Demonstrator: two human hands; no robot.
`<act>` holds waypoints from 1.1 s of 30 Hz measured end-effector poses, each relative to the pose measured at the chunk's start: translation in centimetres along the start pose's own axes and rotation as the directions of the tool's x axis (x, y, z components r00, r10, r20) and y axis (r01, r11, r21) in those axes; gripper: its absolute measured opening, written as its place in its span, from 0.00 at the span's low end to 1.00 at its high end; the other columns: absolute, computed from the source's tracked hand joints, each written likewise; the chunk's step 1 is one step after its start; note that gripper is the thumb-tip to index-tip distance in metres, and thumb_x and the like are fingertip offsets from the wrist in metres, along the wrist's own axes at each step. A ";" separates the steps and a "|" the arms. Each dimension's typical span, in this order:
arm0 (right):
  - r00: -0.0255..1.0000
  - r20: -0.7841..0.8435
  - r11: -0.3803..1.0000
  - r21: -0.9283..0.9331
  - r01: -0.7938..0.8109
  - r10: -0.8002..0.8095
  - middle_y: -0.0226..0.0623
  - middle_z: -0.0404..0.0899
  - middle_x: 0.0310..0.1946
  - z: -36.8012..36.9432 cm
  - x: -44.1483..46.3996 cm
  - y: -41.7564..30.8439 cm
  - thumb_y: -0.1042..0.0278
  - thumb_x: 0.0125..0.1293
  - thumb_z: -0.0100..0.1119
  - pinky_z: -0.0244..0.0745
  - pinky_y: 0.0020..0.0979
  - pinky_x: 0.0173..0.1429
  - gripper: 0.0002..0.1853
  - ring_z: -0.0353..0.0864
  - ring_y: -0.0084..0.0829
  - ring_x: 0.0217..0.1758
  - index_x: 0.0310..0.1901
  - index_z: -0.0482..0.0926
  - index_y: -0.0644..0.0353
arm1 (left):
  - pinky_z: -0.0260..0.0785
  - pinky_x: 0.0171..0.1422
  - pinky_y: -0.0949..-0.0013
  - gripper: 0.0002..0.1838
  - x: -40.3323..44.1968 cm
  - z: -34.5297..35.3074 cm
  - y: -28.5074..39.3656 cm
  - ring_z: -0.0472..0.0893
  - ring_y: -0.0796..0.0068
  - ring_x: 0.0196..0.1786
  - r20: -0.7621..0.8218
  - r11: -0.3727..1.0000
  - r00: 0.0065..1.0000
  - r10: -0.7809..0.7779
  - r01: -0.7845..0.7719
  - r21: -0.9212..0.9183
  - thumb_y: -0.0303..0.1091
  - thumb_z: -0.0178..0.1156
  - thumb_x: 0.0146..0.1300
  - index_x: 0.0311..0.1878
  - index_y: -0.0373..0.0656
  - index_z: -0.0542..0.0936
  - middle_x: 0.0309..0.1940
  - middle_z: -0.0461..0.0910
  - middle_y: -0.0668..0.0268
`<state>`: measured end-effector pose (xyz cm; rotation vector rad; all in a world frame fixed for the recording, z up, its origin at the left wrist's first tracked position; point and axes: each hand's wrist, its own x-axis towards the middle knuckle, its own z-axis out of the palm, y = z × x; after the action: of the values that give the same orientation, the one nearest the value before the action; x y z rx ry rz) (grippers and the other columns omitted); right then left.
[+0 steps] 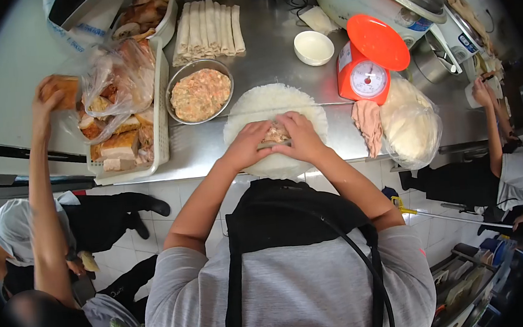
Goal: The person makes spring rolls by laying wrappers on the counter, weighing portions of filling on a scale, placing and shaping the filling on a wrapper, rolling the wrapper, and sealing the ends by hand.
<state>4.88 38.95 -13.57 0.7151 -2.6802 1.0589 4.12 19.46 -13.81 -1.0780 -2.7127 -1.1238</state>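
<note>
A round white wrapper [248, 106] lies at the front edge of the steel counter, with pinkish filling [276, 133] on its middle. My left hand [249, 143] and my right hand [299, 137] are on either side of the filling, fingers curled over it and thumbs close together at a fold of the wrapper. Both hold the wrapper. A metal bowl of minced filling [201, 95] stands to the left of them. Behind that bowl is a stack of white rolls [208, 31]. The palms are hidden.
At left is a white basket [161, 104] of meat, where a co-worker's hand holds a brown piece. A white bowl [314, 47], red scale [362, 78], pink cloth [367, 126] and bagged wrappers [410, 124] are at right. More people stand at both sides.
</note>
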 end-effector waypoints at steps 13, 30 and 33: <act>1.000 0.022 0.982 -0.190 0.022 -0.018 0.30 0.72 0.39 0.9 0.9 1.2 0.58 0.44 0.67 0.62 0.36 0.49 0.20 0.68 0.35 0.46 0.41 0.78 0.52 | 0.62 0.56 0.61 0.22 0.7 0.3 -1.2 0.70 0.59 0.50 -0.030 0.988 0.997 -0.066 0.070 0.141 0.31 0.64 0.46 0.48 0.43 0.77 0.45 0.72 0.62; 0.997 0.034 0.978 -0.192 0.075 -0.070 0.31 0.72 0.38 2.1 1.5 0.1 0.58 0.45 0.65 0.61 0.36 0.47 0.18 0.68 0.35 0.45 0.39 0.78 0.53 | 0.62 0.55 0.62 0.24 0.5 -0.3 -1.7 0.69 0.59 0.49 -0.042 0.992 0.995 -0.087 0.090 0.085 0.29 0.65 0.45 0.49 0.41 0.76 0.43 0.72 0.61; 0.994 0.105 0.980 -0.198 0.015 0.006 0.32 0.71 0.39 2.9 1.3 1.1 0.58 0.44 0.66 0.60 0.37 0.49 0.21 0.68 0.35 0.46 0.41 0.78 0.53 | 0.62 0.55 0.62 0.25 0.1 0.2 -1.8 0.69 0.59 0.49 -0.042 0.989 0.992 -0.118 0.121 0.089 0.29 0.65 0.44 0.49 0.40 0.75 0.43 0.72 0.61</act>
<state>3.26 37.21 -15.94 0.7569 -2.8188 0.7562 2.98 18.72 -15.04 -0.8850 -2.8020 -1.0114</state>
